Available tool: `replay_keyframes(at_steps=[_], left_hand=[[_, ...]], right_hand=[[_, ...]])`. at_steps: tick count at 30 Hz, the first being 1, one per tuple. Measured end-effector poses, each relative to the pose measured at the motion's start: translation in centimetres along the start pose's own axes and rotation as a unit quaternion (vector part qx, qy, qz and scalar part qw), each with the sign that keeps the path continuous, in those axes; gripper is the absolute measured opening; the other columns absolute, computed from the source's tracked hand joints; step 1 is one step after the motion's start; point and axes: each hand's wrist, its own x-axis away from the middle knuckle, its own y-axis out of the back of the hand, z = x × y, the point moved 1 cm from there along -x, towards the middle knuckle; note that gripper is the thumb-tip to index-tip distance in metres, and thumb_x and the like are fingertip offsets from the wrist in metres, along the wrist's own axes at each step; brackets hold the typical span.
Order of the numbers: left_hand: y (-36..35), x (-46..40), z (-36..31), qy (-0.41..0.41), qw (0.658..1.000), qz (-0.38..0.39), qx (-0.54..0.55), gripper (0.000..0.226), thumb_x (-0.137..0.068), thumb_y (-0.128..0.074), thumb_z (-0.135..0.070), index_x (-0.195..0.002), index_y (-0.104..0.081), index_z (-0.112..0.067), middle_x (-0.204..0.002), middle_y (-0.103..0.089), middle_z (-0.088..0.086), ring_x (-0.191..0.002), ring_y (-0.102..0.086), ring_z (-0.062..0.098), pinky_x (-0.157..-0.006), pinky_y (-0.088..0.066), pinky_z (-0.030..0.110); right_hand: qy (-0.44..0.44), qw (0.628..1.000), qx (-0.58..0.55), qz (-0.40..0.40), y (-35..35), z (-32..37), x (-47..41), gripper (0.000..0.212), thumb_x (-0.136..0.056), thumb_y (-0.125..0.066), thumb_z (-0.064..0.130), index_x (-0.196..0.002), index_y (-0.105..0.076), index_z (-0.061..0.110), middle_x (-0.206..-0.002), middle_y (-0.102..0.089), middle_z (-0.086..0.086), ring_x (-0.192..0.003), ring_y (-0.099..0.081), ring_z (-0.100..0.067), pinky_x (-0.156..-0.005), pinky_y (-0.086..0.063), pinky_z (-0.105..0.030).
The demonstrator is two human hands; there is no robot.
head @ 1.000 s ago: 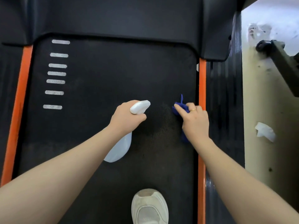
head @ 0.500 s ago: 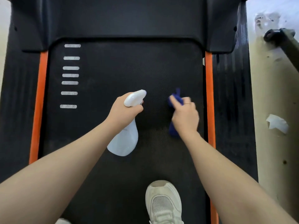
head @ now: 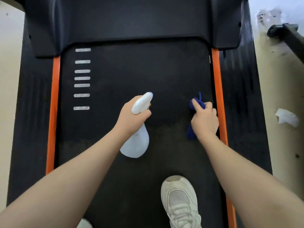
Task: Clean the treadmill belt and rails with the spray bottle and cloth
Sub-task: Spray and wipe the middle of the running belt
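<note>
The black treadmill belt (head: pixel 131 76) runs between two orange rails, the left rail (head: pixel 53 102) and the right rail (head: pixel 218 89). My left hand (head: pixel 131 116) grips the neck of a white spray bottle (head: pixel 137 143), nozzle pointing up the belt. My right hand (head: pixel 204 120) holds a dark blue cloth (head: pixel 191 134) down on the belt, close to the right orange rail. Part of the cloth is hidden under the hand.
A white sneaker (head: pixel 181 199) stands on the belt near the bottom. The black motor cover (head: pixel 134 20) closes the far end. Black ribbed side decks flank the rails. Crumpled white paper (head: pixel 287 117) lies on the floor at right, near a black equipment leg (head: pixel 289 37).
The right hand with the cloth slid left away from the right rail, then back right toward it. The view shifted, showing more of the left rail. The bottle hand stayed mid-belt.
</note>
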Motion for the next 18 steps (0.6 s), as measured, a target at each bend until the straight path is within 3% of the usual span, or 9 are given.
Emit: replay_keyframes(at_steps=[2,6,8,9,14,16,18], left_hand=[[0.2,0.2,0.0,0.002,1.0,-0.019,0.004,0.021,-0.08,-0.058,-0.004,-0.096,-0.062,-0.016,-0.099,-0.065,0.003,-0.081,-0.056,0.006,-0.065,-0.043,0.013],[0.0,0.4,0.1,-0.007,1.0,-0.025,0.007,0.025,-0.08,-0.058,-0.003,-0.101,-0.063,-0.016,-0.098,-0.064,0.001,-0.079,-0.055,0.003,-0.062,-0.041,0.006],[-0.4,0.6,0.1,-0.014,1.0,-0.024,0.0,0.032,-0.08,-0.058,-0.003,-0.108,-0.062,-0.017,-0.099,-0.063,-0.004,-0.083,-0.056,0.002,-0.065,-0.042,0.009],[-0.7,0.7,0.0,-0.018,1.0,-0.021,-0.003,0.033,-0.08,-0.058,-0.003,-0.11,-0.061,-0.017,-0.099,-0.062,-0.006,-0.084,-0.056,0.002,-0.067,-0.042,0.011],[-1.2,1.1,-0.2,-0.033,0.999,0.02,-0.035,0.036,-0.081,-0.057,-0.003,-0.112,-0.059,-0.02,-0.097,-0.059,-0.012,-0.086,-0.055,0.003,-0.067,-0.039,0.012],[-1.5,1.0,-0.3,-0.038,0.997,0.039,-0.051,0.039,-0.081,-0.058,-0.003,-0.116,-0.059,-0.02,-0.099,-0.058,-0.012,-0.087,-0.054,0.003,-0.067,-0.038,0.011],[-1.9,0.7,-0.5,-0.038,0.996,0.054,-0.054,0.041,-0.08,-0.059,-0.002,-0.118,-0.059,-0.019,-0.101,-0.059,-0.009,-0.09,-0.054,0.006,-0.068,-0.038,0.011]], right_hand=[[0.001,1.0,0.016,0.006,-0.4,1.1,2.2,0.059,-0.084,-0.048,0.007,-0.138,-0.041,0.028,-0.12,-0.044,-0.014,-0.096,-0.046,-0.034,-0.074,-0.04,-0.04],[0.19,0.98,0.027,0.059,-2.1,2.6,6.7,0.064,-0.065,-0.069,0.005,-0.125,-0.059,0.025,-0.102,-0.058,-0.015,-0.073,-0.053,-0.032,-0.056,-0.046,-0.035],[0.245,0.967,0.036,0.06,-1.8,1.5,5.9,0.06,-0.066,-0.069,0.005,-0.121,-0.061,0.028,-0.099,-0.058,-0.014,-0.069,-0.053,-0.033,-0.056,-0.047,-0.037],[0.223,0.973,0.034,0.056,-1.3,0.9,5.0,0.058,-0.072,-0.064,0.006,-0.124,-0.058,0.03,-0.103,-0.056,-0.014,-0.073,-0.053,-0.035,-0.061,-0.047,-0.039],[-0.063,0.998,0.017,0.007,0.5,-1.3,1.5,0.062,-0.089,-0.044,0.005,-0.142,-0.033,0.034,-0.128,-0.039,-0.009,-0.099,-0.045,-0.029,-0.083,-0.04,-0.038],[-0.07,0.997,-0.016,0.013,0.2,0.0,3.3,0.059,-0.089,-0.043,0.007,-0.142,-0.034,0.033,-0.13,-0.038,-0.009,-0.101,-0.044,-0.03,-0.083,-0.04,-0.04],[0.01,0.999,0.003,0.044,-0.6,1.0,5.5,0.057,-0.088,-0.045,0.008,-0.14,-0.037,0.03,-0.124,-0.041,-0.011,-0.099,-0.046,-0.032,-0.078,-0.042,-0.04]])
